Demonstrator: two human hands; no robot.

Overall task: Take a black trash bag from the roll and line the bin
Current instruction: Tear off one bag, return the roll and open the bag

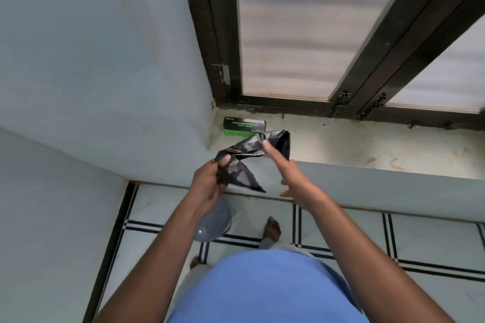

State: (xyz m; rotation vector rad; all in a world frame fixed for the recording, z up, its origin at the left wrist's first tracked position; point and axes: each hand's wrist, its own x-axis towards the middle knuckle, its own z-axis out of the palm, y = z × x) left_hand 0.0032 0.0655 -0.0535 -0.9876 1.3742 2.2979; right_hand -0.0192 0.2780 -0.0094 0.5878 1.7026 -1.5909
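We are holding both arms out in front of us, forearms rising from the bottom of the view toward the sill [367, 144]. Our left hand [210, 183] is closing around the lower left end of the bag [245, 155], thumb on top and fingers curled beneath, gripping the crumpled plastic. Our right hand [288, 173] is reaching up and to the left, its forefinger stretched out straight and pressing on the bag's upper right end; its other fingers are hanging loose and spread, and we cannot tell whether a thumb is pinching from behind.

The bag is hanging in the air between the hands, just above the sill's edge, still folded and bunched. Its long axis is running from lower left to upper right, and one pointed flap is drooping down and to the right below the left hand.

Behind it, a green and black box [244, 126] is lying on the sill in the corner under the window [288, 34]. A grey bin [212, 225] is standing on the tiled floor [393, 233], partly hidden under our left wrist.
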